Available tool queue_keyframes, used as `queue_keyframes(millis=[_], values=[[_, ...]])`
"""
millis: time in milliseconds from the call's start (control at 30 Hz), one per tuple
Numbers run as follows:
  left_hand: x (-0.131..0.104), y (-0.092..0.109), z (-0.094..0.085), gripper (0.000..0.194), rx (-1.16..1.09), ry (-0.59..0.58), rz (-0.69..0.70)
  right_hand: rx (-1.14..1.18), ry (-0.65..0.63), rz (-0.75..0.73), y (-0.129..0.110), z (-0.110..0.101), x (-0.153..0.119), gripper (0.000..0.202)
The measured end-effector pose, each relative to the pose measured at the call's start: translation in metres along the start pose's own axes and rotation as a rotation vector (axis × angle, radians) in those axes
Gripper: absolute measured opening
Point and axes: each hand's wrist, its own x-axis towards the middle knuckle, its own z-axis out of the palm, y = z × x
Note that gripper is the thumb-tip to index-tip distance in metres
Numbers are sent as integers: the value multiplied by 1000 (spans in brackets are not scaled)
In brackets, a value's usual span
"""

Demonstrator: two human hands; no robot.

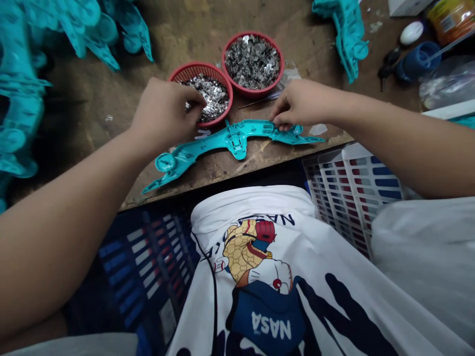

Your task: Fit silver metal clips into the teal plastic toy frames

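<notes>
Under both hands, curved teal plastic part (233, 141)

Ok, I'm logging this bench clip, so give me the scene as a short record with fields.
left hand: fingertips in the near red basket of small metal pieces
right hand: pressing on the teal plastic part
part position: flat at the bench edge
second basket: behind, also full
stacks of teal parts: far left

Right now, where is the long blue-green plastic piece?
In the head view, the long teal plastic piece lies along the near edge of the wooden table, just in front of two red baskets, with the right hand on its right end.
</notes>
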Motion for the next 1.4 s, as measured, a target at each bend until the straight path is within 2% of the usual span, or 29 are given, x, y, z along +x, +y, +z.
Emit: queue_keyframes(millis=[133, 267, 467, 633, 700, 867, 1267, 1333, 1400], values=[[1, -3, 4, 65, -53, 73, 134, 1, 21, 81, -3, 2, 4, 24], [-3, 1, 7, 61, -133, 138, 283, -131, 35, 44, -8, 1, 0, 21], [-11, 21, 6, 76, -63, 59, 424, -211, 96, 29, -16, 2, -11, 18], [-13, 31, 29, 63, -51, 6, 693, -206, 123, 20, -18, 5, -11, 19], [-13, 33, 39, 61, -30, -19, 761, -235, 120, 0, -18, 5, -11, 15], [-13, 35, 52, 56, 13, -65, 791, -282, 152, -10, -19, 8, -13, 7], [-14, 34, 51, 44, 51, -60, 756, -354, 153, -43, -27, 24, -15, 5], [-14, 30, 53, 42, 32, -50, 771, -414, 154, -27, -31, 25, -16, 7], [-13, 25, 56, 42, -6, 7, 785, -478, 124, -9, -36, 23, -18, 11]])
